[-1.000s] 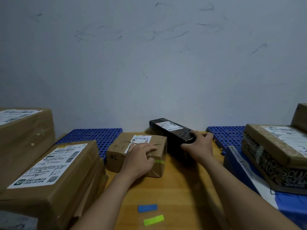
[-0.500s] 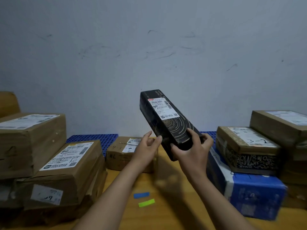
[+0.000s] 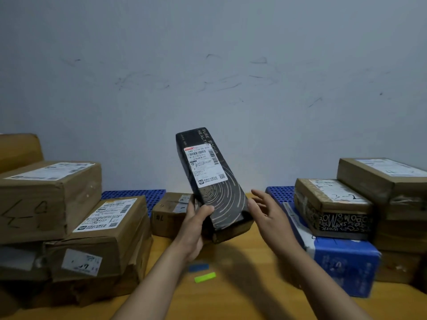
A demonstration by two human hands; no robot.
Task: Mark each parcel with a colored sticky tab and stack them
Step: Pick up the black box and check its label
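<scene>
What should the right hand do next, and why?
Probably reach down and pick up a sticky tab. The left hand alone grips the black parcel, tilted up; the right hand is open beside it; the blue tab and green tab lie below, and no tab shows on the parcel.

Long parcel (image 3: 208,181) above table (image 3: 231,296), between left stack (image 3: 69,227), right stack (image 3: 346,215).

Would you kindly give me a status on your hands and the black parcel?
Left hand grips black parcel by lower end, tilted above table. Right hand open, just clear of it. Blue tab and green tab on table.
</scene>
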